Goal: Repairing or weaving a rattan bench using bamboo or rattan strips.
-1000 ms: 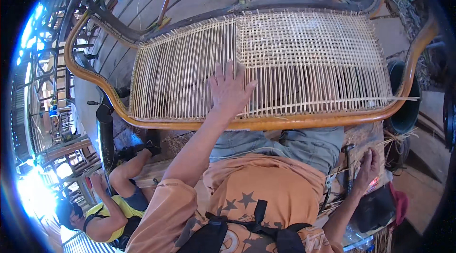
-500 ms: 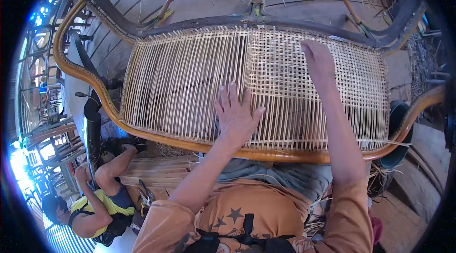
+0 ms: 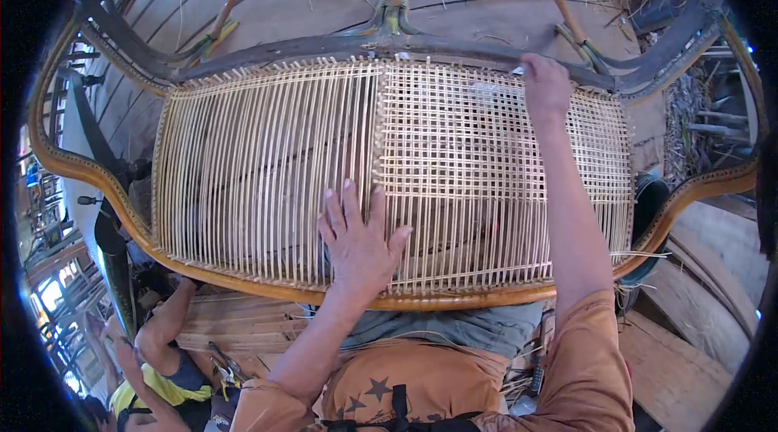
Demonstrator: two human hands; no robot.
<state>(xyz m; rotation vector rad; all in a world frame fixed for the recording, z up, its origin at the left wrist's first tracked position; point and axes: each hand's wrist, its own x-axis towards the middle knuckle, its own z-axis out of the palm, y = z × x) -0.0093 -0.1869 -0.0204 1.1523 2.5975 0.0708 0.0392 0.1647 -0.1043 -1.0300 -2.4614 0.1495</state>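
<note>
1. My right hand (image 3: 545, 85) has travelled further up the panel since half a second ago: it was lying on the woven part, and now its fingers are curled at the far edge of the cane seat panel (image 3: 389, 177), up against the dark back rail (image 3: 340, 47). I cannot tell whether it pinches a strand there or only presses.
2. My left hand (image 3: 356, 241) has stayed where it was, flat and spread open on the strands close to the near rim, fingers apart, holding nothing.
3. So the two hands are well apart, one at the near side, one at the far side of the panel.
4. The panel lies across the orange wooden frame (image 3: 454, 300) in front of my lap. Its right part is cross-woven; its left part has only long parallel strands.
5. I judge the reach to the far edge as work on the weave's end at the rail, with the left hand steadying the strands.
6. Lower left, another person (image 3: 162, 359) sits by a stack of wooden slats (image 3: 235, 322).
</note>
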